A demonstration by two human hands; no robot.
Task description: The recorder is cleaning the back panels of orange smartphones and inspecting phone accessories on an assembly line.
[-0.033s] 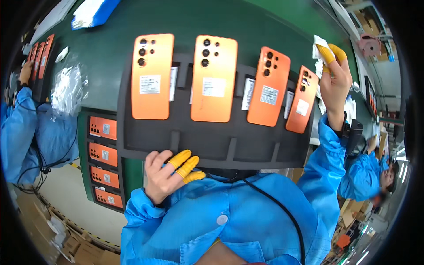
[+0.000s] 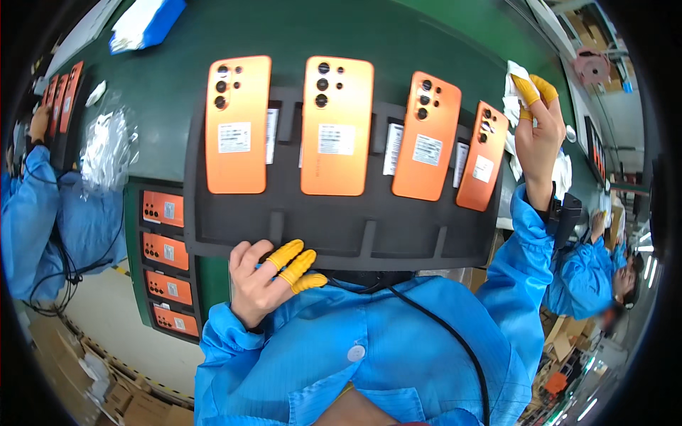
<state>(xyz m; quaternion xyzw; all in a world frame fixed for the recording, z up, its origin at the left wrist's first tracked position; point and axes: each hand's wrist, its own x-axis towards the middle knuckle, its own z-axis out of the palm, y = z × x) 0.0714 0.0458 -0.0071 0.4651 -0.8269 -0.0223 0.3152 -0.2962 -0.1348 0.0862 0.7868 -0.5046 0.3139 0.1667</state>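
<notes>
A black tray (image 2: 320,231) lies in front of me. Four orange phones (image 2: 335,167) stand in a row across its far part, camera sides up, each with a white label. More labelled pieces show in the slots beside them. My left hand (image 2: 263,284) is at the tray's near edge; its yellow-cotted fingers lie over the rim and the thumb sits below it. Beyond the tray's right end my right hand (image 2: 538,135) is raised, with yellow-cotted fingers closed on a crumpled white cloth (image 2: 513,96). It touches no phone.
At left, a second tray (image 2: 186,278) holds several orange phones. Clear plastic wrap (image 2: 106,153) lies on the green table (image 2: 284,21), with a blue box (image 2: 153,25) farther back. A co-worker's blue sleeve (image 2: 32,188) is at far left; another person (image 2: 579,280) is at right. A black cable crosses my front.
The tray and its phones appear slightly farther left in the picture, along with most of the surroundings. Both hands keep nearly the same pose.
</notes>
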